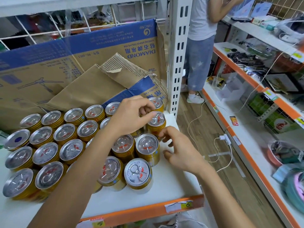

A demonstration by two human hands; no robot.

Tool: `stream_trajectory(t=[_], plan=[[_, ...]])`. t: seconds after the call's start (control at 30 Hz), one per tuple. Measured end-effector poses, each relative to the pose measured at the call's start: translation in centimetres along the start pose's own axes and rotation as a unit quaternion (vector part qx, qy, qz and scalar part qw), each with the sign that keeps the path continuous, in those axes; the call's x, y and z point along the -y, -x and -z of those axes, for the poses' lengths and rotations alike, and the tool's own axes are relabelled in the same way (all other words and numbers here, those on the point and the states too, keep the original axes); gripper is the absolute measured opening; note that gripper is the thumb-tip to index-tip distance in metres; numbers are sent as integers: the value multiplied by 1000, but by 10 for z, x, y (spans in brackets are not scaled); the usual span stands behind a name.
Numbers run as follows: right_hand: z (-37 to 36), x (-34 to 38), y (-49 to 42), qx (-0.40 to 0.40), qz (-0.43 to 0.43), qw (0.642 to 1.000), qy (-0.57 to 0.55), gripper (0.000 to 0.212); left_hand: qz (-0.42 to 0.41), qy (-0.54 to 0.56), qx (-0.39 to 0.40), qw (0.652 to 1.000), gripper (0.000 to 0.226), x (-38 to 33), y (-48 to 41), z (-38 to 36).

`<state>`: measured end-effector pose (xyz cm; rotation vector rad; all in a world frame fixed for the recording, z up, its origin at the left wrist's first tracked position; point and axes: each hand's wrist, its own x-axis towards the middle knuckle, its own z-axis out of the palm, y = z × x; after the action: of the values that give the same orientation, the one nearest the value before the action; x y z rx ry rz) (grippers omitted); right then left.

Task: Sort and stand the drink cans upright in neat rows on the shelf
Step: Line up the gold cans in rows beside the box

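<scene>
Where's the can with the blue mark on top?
Head view, far left of the shelf: the blue-marked can ends the second row from the back.

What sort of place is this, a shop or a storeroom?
Most likely a small shop: slotted metal shelves with orange edges carrying yellow price labels, gold drink cans stocked in rows, and mixed packaged goods across the aisle.

A shop: price-tagged shelving [143,209] stocked with goods [276,122].
</scene>
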<state>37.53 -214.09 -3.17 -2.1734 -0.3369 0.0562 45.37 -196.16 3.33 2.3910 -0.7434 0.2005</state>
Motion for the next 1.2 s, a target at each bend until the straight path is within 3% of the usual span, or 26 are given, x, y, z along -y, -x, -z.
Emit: stream_trajectory(t=[0.13, 0.23, 0.37, 0.43, 0.53, 0.63, 0.73, 0.83, 0.9, 0.97, 1.2], plan=[[-14, 2, -2, 89, 71, 993, 12, 81, 10, -56, 167, 984, 13, -13, 12, 6], [-27, -2, -3, 58, 64, 996, 30, 89, 16, -55, 177, 983, 16, -11, 25, 6], [-20, 0, 1, 23, -6, 997, -73, 80, 23, -30, 196, 980, 33, -9, 39, 12], [-11, 2, 1, -3, -12, 988, -153, 73, 14, 36, 197, 980, 44, -14, 42, 19], [7, 6, 0, 18, 4, 936, -350, 67, -5, 153, 195, 969, 56, -20, 42, 26], [17, 9, 1, 46, 21, 885, -463, 71, 29, 168, 124, 978, 62, -29, 38, 24], [20, 11, 7, 42, 15, 924, -379, 71, 77, 99, 72, 990, 75, -36, 38, 14], [20, 10, 12, 36, 17, 993, -112, 77, 77, 4, 64, 995, 76, -42, 42, 2], [15, 6, 15, 34, 1, 999, -9, 68, 99, -39, 75, 992, 78, -44, 43, -7], [9, -3, 16, 29, -36, 999, -16, 66, 122, -70, 98, 985, 79, -43, 45, -12], [-11, -29, 17, 6, -64, 996, -58, 74, 99, -20, 163, 981, 59, -28, 50, -7]])
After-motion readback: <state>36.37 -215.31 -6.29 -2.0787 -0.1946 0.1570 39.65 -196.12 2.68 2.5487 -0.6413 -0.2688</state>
